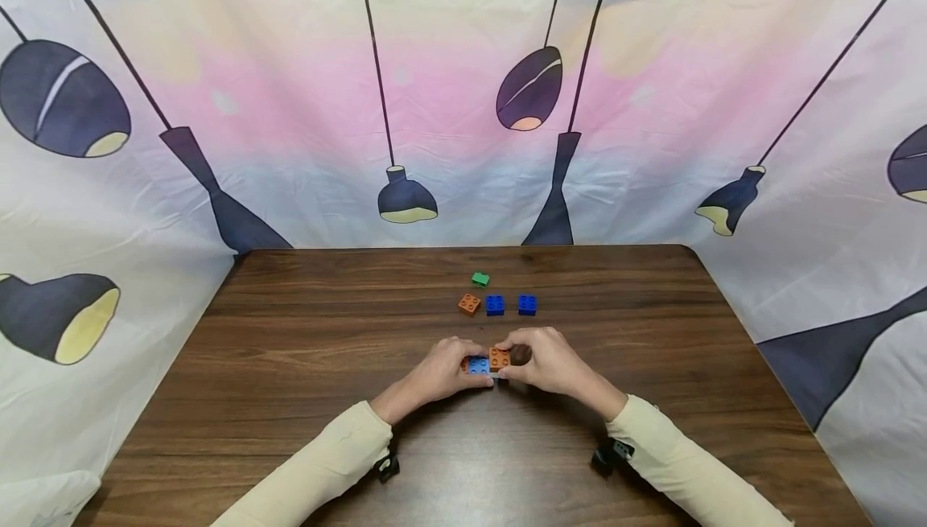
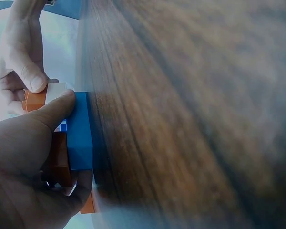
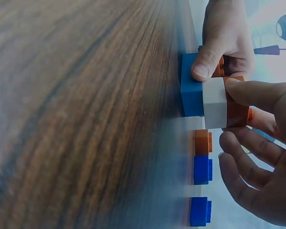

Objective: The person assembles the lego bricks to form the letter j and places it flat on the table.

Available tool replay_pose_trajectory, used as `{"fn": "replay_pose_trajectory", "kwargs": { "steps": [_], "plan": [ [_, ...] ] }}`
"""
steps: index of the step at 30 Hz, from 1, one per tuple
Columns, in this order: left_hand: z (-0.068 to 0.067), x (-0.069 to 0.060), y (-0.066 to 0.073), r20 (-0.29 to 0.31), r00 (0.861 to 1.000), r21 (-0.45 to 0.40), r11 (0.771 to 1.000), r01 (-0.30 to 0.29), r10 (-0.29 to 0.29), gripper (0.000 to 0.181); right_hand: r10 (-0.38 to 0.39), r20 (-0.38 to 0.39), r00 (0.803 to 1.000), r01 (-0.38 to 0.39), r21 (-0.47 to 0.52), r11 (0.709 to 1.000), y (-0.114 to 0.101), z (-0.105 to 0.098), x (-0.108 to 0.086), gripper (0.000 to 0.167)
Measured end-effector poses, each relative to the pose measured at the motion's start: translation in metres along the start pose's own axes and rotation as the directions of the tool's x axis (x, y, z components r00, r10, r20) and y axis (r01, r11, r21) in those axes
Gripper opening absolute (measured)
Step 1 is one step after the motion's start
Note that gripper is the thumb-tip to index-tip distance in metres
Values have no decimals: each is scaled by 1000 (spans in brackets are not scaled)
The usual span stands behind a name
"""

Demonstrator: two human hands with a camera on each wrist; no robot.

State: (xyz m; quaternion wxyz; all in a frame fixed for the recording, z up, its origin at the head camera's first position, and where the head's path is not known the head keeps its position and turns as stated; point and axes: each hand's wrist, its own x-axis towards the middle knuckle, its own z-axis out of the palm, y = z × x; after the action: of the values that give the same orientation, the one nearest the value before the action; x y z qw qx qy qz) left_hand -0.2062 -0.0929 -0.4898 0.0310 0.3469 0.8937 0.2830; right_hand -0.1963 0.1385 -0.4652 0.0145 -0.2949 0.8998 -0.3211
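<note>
Our right hand (image 1: 548,360) pinches an orange toy brick (image 1: 500,359) atop a white brick (image 3: 214,103); at its nine o'clock, our left hand (image 1: 442,369) grips a blue brick (image 3: 191,98).

A makeshift booth: lamp-printed cloth (image 1: 463,109) surrounds a wood-grain table (image 1: 326,310) on three sides.

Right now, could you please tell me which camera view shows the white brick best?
The right wrist view: the white brick shows plainly there between the light-blue brick and the orange brick. The left wrist view shows part of it, partly behind the left hand; the head view shows only a pale sliver.
</note>
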Motion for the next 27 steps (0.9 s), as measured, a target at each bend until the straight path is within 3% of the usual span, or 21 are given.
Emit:
{"fn": "replay_pose_trajectory", "kwargs": {
  "steps": [7, 17, 27],
  "plan": [
    [0, -1, 2, 0, 1000, 9, 1000, 3, -3, 44, 42, 17, 999, -43, 72, 997, 2, 1, -1, 29],
    [-1, -1, 2, 0, 1000, 17, 1000, 11, -11, 44, 17, 49, 999, -22, 116, 993, 4, -7, 1, 37],
    [-2, -1, 3, 2, 1000, 31, 999, 17, -17, 46, 54, -65, 996, -50, 66, 997, 13, -32, 13, 39]
  ]
}}
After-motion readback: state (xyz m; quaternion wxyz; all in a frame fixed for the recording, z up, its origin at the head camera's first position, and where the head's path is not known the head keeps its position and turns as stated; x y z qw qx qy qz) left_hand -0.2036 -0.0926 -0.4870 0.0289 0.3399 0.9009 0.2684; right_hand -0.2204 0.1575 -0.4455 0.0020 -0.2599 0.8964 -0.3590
